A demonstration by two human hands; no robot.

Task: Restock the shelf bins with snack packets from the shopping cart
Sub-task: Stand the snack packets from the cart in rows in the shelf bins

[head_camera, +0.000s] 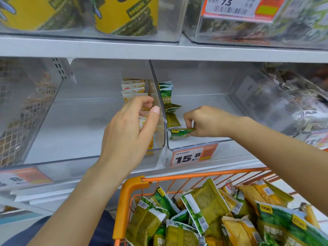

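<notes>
Fingers [189,124] on glossy green packet [180,132]

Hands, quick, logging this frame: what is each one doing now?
Left hand: fingers curled round the yellow packets in the left bin.
Right hand: pinches a green packet in the right bin.

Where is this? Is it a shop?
Yes, most likely a supermarket snack aisle. Orange price tags clip onto clear shelf bins holding snack packets, and an orange shopping cart full of packets stands below. The right hand holds a green packet in a bin.
</notes>
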